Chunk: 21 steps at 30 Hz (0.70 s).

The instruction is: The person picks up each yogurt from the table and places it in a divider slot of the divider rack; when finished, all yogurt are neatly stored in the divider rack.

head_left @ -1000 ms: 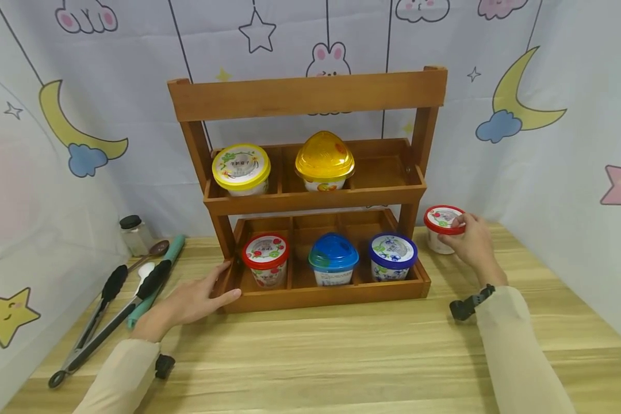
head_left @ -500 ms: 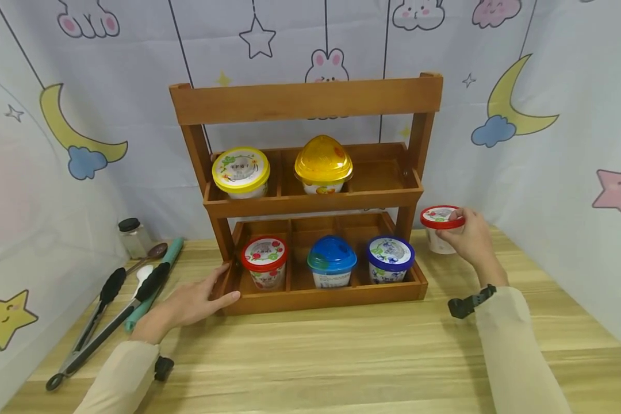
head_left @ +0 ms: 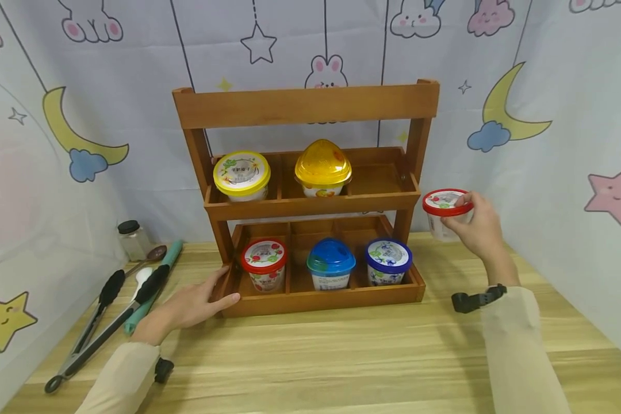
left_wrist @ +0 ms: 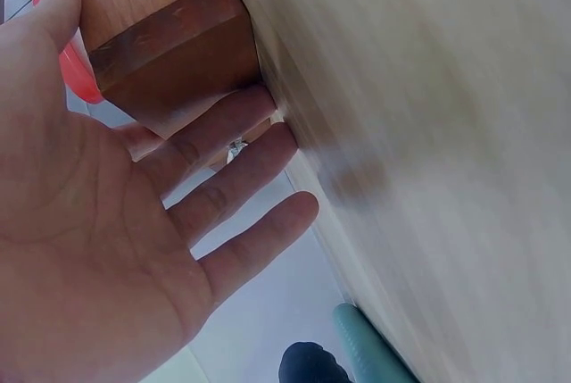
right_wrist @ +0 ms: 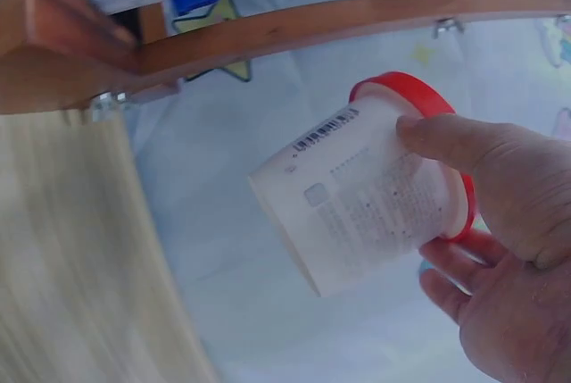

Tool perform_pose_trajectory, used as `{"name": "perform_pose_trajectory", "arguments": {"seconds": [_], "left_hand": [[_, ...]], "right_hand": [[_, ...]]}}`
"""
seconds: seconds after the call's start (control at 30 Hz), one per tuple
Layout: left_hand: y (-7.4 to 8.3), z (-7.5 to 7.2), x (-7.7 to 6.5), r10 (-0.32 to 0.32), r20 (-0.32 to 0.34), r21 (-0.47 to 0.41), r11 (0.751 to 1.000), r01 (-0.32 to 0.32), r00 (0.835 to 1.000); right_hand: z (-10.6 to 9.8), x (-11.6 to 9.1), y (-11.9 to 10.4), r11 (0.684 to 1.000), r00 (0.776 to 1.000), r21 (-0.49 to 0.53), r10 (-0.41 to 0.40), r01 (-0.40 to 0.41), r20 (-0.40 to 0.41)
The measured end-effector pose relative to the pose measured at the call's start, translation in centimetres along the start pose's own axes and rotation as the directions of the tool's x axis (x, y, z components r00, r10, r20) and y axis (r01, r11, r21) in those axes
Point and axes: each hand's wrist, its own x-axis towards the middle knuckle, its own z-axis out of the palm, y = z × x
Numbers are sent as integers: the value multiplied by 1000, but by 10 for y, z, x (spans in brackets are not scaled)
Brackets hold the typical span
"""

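Observation:
My right hand (head_left: 479, 226) pinches a white paper cup with a red lid (head_left: 444, 217) by its upper rim, beyond the right end of the wooden two-tier rack (head_left: 305, 108). The right wrist view shows the cup (right_wrist: 357, 195) off the table, thumb on its side below the lid. At the rack's lower left corner, my left hand (head_left: 194, 302) rests with fingers extended along the end and the thumb at the front. In the left wrist view this hand (left_wrist: 134, 213) has nothing in its palm. Another red-lidded cup (head_left: 265, 264) stands in the lower left compartment, close to the left hand.
The lower tier also holds a blue dome-lidded cup (head_left: 332, 264) and a dark-blue-lidded cup (head_left: 388, 263). Above are a yellow-lidded cup (head_left: 242, 174) and a yellow dome-lidded cup (head_left: 323, 167). Tongs (head_left: 115, 328), a teal rolling pin (head_left: 145, 307) and a jar (head_left: 133, 240) lie left.
My right hand has lifted the red-lidded cup off the table, upward beside the rack. The left hand stays at the rack's corner. The head view has shifted slightly.

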Motion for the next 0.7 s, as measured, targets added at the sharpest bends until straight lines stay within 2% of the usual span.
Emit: {"name": "perform_pose_trajectory", "arguments": {"seconds": [0.2,0.37,0.7], "left_hand": [[0,0,-1,-1,0,0,1000,1,1000],[-1,0,-1,-6,1,-13,1000,6,1000],[-2,2,1,-2,-8,-11,1000,1,1000]], "right_hand": [[-11,-1,-11,1000,999,15,-6,7,-35],[-22,-2,-24,997,994,30,-72,74,-84],[-45,-10,-59,978,959,50,-189,204,-209]]}}
